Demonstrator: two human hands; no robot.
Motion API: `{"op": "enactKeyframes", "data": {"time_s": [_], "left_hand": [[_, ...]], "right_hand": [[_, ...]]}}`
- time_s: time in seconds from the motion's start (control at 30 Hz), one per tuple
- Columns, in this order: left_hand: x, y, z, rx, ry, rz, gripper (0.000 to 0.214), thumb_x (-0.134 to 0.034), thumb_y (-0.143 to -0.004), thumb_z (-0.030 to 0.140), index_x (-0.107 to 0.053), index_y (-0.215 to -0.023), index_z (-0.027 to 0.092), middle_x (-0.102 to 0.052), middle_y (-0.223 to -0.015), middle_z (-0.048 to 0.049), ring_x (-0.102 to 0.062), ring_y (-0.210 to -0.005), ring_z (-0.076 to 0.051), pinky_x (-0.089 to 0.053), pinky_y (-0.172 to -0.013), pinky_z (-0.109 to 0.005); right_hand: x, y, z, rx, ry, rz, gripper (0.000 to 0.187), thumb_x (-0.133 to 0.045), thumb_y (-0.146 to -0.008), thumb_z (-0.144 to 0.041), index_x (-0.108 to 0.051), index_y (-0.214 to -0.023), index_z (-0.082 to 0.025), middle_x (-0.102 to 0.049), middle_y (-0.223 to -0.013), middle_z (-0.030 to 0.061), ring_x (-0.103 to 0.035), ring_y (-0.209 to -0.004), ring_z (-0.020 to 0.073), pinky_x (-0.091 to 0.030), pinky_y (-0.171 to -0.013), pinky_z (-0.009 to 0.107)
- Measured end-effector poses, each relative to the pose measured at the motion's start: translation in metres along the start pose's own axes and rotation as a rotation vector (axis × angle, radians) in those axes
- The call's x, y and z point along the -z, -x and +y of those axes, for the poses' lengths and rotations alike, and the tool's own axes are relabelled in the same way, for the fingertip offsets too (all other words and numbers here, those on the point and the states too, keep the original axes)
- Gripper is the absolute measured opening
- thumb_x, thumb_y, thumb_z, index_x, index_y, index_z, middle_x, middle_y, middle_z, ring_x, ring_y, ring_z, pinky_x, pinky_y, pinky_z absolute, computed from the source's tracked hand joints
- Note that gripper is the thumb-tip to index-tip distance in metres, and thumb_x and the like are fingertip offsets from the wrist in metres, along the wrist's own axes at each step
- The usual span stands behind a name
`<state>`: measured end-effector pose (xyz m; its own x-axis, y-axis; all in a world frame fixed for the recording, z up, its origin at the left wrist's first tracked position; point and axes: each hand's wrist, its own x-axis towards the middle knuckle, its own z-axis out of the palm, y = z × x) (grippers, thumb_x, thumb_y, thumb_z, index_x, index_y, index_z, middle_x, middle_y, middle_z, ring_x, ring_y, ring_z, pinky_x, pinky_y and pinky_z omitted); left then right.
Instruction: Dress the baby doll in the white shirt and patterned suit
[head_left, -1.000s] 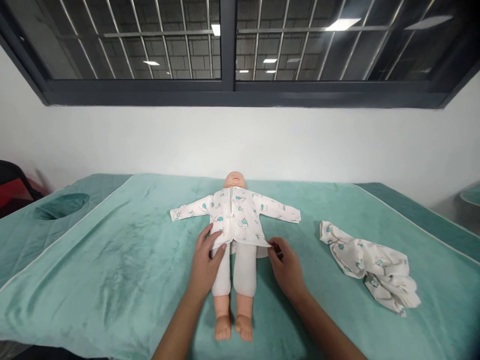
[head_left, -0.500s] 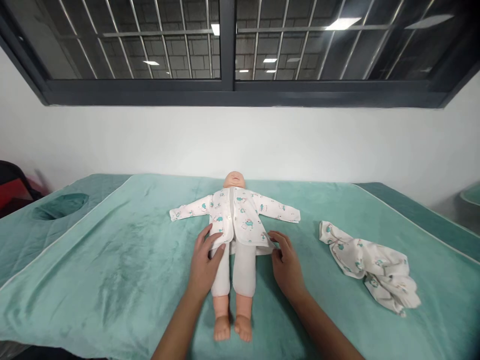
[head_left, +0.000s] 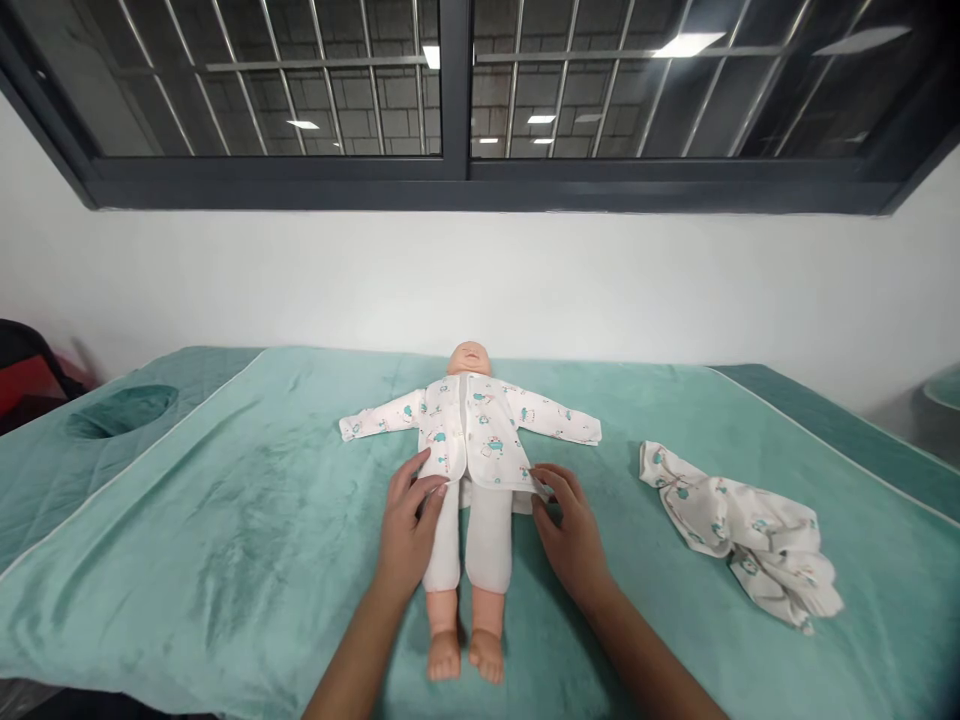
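Observation:
A baby doll (head_left: pixel 469 358) lies on its back, head toward the wall. It wears a white baby jacket (head_left: pixel 491 425) with a small teal print, both sleeves spread outward, and white trousers (head_left: pixel 488 550). The jacket's front panels meet near the chest and part toward the bottom. My left hand (head_left: pixel 409 520) is at the lower left hem, thumb and fingers closed on its edge. At the lower right corner, my right hand (head_left: pixel 570 525) pinches the hem between thumb and fingers. The doll's bare feet (head_left: pixel 465 655) point toward me.
To the right lies a crumpled printed garment (head_left: pixel 742 530). A teal cover (head_left: pixel 225 520) spreads over the bed, with an oval hole (head_left: pixel 124 412) at the left end. Behind it are a white wall and a barred window (head_left: pixel 454 180). A black and red object (head_left: pixel 34 375) sits far left.
My right fingers have moved slightly left and closed on the hem corner. The left fingers have shifted a little at the other hem. The doll and the loose garment stay in place.

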<state>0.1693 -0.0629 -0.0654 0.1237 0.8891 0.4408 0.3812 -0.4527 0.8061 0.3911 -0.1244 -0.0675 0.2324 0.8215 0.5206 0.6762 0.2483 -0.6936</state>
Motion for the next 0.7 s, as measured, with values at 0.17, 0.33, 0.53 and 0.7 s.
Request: {"op": "enactKeyframes", "data": {"time_s": [0.17,0.33,0.53,0.7], "left_hand": [[0.0002,-0.0007,0.0001,-0.015,-0.009,0.0,0.022,-0.05,-0.094,0.033,-0.07,-0.094,0.025,-0.05,-0.14,-0.0054,-0.044,-0.132,-0.024,-0.037,-0.112,-0.045],[0.0008,-0.001,0.0003,-0.006,-0.003,-0.003,0.022,-0.05,-0.094,0.034,-0.07,-0.094,0.025,-0.05,-0.14,-0.0053,-0.044,-0.132,-0.024,-0.037,-0.111,-0.045],[0.0009,0.0,0.0021,0.011,0.001,-0.004,0.022,-0.051,-0.094,0.034,-0.071,-0.093,0.025,-0.05,-0.14,-0.006,-0.045,-0.131,-0.025,-0.039,-0.109,-0.045],[0.0009,-0.0009,0.0029,0.011,0.001,-0.011,0.023,-0.05,-0.094,0.034,-0.07,-0.093,0.024,-0.049,-0.14,-0.0059,-0.045,-0.131,-0.024,-0.039,-0.11,-0.045]], "right_hand": [[-0.0014,-0.0022,0.0039,-0.02,-0.003,0.031,0.028,-0.042,-0.085,-0.011,-0.059,-0.104,-0.021,-0.057,-0.114,0.009,-0.056,-0.102,0.021,-0.048,-0.082,0.034],[-0.0006,-0.0028,0.0033,-0.077,0.004,0.046,0.019,-0.042,-0.081,-0.011,-0.056,-0.09,-0.02,-0.056,-0.096,0.006,-0.054,-0.085,0.0192,-0.046,-0.073,0.032],[-0.0005,-0.0022,0.0017,-0.102,0.002,0.05,0.015,-0.042,-0.079,-0.011,-0.053,-0.083,-0.021,-0.054,-0.09,0.0042,-0.052,-0.081,0.0191,-0.043,-0.071,0.031],[-0.0003,-0.0024,0.0013,-0.108,-0.005,0.035,0.014,-0.042,-0.078,-0.011,-0.052,-0.081,-0.021,-0.054,-0.087,0.0038,-0.051,-0.079,0.0189,-0.042,-0.07,0.031]]}}
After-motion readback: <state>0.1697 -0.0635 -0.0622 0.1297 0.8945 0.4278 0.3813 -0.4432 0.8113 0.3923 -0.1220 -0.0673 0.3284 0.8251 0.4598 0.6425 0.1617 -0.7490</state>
